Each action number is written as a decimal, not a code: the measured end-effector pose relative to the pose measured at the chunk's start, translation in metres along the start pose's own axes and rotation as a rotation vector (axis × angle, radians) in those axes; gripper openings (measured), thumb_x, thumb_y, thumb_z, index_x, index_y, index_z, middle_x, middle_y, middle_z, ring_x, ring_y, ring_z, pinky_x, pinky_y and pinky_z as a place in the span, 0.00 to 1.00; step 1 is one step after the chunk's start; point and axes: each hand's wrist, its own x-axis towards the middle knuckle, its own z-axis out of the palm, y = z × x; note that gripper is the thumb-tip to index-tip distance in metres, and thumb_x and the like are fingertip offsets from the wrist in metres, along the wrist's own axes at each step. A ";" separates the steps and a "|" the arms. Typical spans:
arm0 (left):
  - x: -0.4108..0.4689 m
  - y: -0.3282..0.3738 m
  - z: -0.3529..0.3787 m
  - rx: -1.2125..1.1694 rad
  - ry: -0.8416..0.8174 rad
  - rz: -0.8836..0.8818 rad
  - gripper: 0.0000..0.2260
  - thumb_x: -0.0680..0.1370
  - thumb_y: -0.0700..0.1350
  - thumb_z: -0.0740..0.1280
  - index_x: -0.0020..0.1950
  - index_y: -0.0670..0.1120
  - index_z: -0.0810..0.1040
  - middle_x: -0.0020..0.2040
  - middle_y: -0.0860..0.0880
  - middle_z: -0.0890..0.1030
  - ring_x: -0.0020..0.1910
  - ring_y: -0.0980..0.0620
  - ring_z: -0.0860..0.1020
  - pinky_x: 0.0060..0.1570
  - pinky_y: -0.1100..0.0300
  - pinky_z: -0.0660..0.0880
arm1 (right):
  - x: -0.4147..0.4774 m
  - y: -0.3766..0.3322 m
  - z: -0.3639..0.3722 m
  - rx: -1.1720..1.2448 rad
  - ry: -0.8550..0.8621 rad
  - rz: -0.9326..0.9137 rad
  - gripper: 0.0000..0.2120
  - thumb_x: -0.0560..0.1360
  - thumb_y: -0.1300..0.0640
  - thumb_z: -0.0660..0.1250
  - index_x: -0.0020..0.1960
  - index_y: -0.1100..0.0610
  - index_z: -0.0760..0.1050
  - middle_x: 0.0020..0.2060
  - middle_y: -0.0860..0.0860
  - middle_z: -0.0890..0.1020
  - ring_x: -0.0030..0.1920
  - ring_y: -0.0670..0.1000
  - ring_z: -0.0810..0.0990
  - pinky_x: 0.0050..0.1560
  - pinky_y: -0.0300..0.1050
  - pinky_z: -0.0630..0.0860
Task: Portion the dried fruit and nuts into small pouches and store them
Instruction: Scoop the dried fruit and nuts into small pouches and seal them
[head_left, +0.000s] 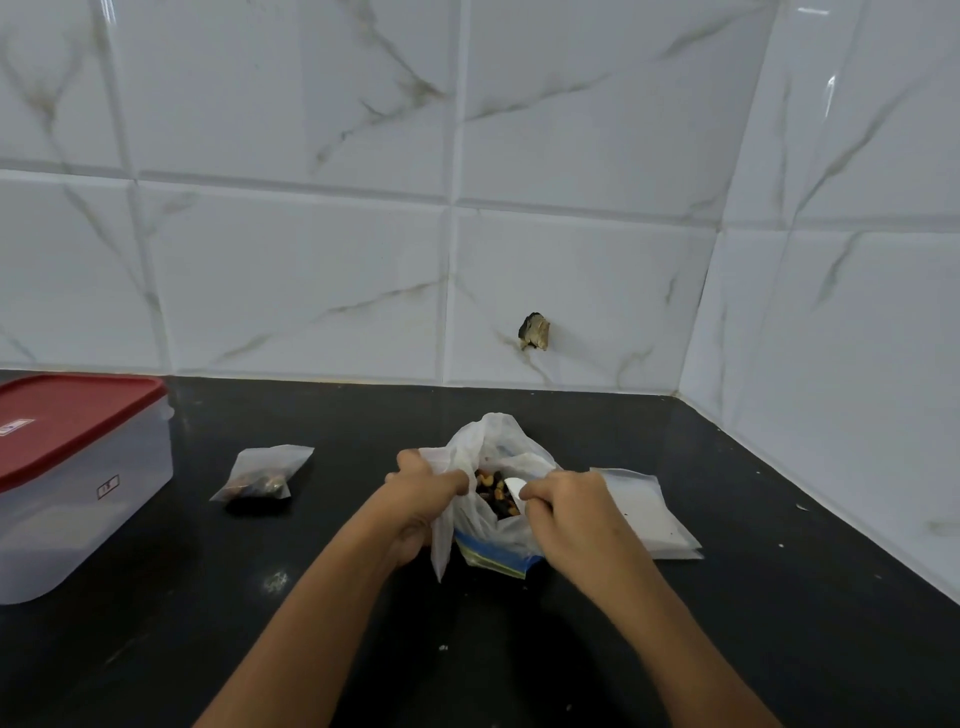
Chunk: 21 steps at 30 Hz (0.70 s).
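Landmark: bag (488, 467), translucent white plastic, standing open on the black counter (727, 597) in the middle of the view.
Bag contents: mixed nuts and dark dried fruit (493, 493) showing through the mouth; a blue and green printed part sits at the bag's base, nearest the camera.
Left hand (421, 499): closed in a grip on the bag's left edge, with a flat strip of clear plastic hanging down from the fist; whether that strip is a pouch or part of the bag cannot be told.
Right hand (566, 509): closed at the bag's right edge, fingers pinching a small white scoop-like thing (516, 488) whose tip lies over the nuts inside the mouth.
Filled pouch (265, 474): small clear pouch with nuts and fruit in its lower part, lying flat on the counter left of the bag, apart from it.
Empty pouches (649, 514): a flat stack of clear pouches just right of the bag, partly behind the right hand.
Box (78, 514): clear plastic with a red lid on, far left of the bag, beyond the filled pouch, cut by the frame edge.
Wall (467, 182): white marbled tiles behind the bag, with a small dark chipped hole (534, 332) above and right of it.
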 end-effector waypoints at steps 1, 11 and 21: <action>-0.001 0.000 0.000 -0.027 -0.015 0.012 0.31 0.74 0.39 0.66 0.72 0.48 0.53 0.67 0.40 0.65 0.61 0.40 0.71 0.60 0.43 0.73 | 0.001 0.004 -0.002 0.099 0.018 0.047 0.14 0.78 0.61 0.56 0.52 0.63 0.79 0.46 0.58 0.81 0.42 0.51 0.78 0.44 0.41 0.73; -0.008 -0.003 0.009 -0.130 -0.141 0.019 0.30 0.75 0.40 0.67 0.70 0.51 0.55 0.66 0.42 0.65 0.62 0.42 0.71 0.58 0.43 0.75 | 0.007 0.019 -0.002 0.475 -0.026 0.230 0.15 0.76 0.66 0.56 0.51 0.59 0.81 0.32 0.52 0.78 0.31 0.45 0.73 0.34 0.34 0.70; -0.020 -0.005 0.019 -0.008 -0.190 0.296 0.21 0.77 0.41 0.65 0.63 0.53 0.57 0.67 0.46 0.63 0.62 0.46 0.72 0.59 0.55 0.74 | 0.012 0.027 0.003 0.654 -0.021 0.375 0.13 0.76 0.66 0.58 0.47 0.58 0.81 0.29 0.50 0.77 0.27 0.41 0.71 0.32 0.32 0.67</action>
